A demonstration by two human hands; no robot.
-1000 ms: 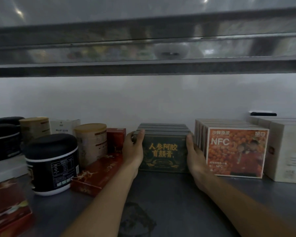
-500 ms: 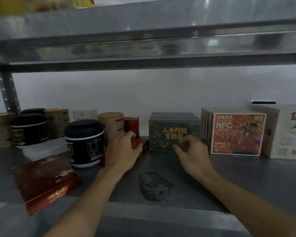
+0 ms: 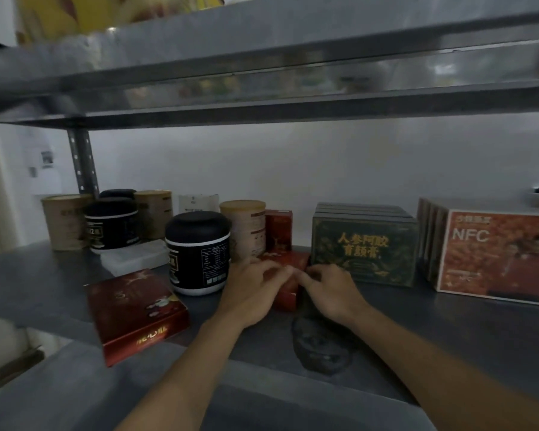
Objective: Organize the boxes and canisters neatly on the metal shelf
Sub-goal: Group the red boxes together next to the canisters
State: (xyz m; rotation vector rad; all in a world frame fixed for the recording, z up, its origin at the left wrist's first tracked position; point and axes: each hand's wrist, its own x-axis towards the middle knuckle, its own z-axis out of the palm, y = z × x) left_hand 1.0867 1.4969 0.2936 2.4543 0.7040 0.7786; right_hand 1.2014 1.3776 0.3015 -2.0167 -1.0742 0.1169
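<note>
We are letting go of the dark green box (image 3: 364, 247). 1 second ago our 2 hands were squeezing its sides. Now it is standing straight at the back by itself, near the orange boxes (image 3: 495, 253), so we think that one is done. Our hands are moving on to the flat red box (image 3: 288, 276), which is lying on the metal shelf (image 3: 448, 325) between the black canister (image 3: 198, 253) and the green box. Our left hand (image 3: 251, 295) is bending its fingers over the top of this box, and our right hand (image 3: 332, 290) is curling its fingers onto the right edge. Both are holding it, though the picture is a bit blurry there. We are guessing this box is the next one to tidy.

The red box is thin, flat cardboard and looks shiny. The green box is blocky with gold writing. The canister is round and smooth with a dark domed lid. 1 more red box (image 3: 137, 312) is sitting crooked by the front edge. The shelf is grey, hard metal.
</note>
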